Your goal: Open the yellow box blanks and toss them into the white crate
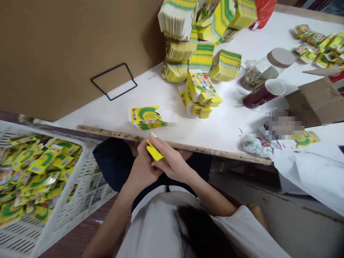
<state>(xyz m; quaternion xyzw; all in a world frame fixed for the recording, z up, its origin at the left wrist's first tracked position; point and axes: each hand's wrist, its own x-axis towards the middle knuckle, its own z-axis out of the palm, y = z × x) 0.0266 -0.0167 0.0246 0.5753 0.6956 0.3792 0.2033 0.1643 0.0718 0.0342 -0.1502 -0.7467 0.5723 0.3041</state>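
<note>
My white counter [228, 122]: flattened cartons [147, 117] at 6 o'clock by the edge, folded stack [201, 95] centre, big bundles [199, 43] at 12, maroon cup [263, 94] and jar [266, 66] at 2.

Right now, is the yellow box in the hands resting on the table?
No, the left hand and right hand hold the yellow box off the table, just in front of its near edge.
</note>
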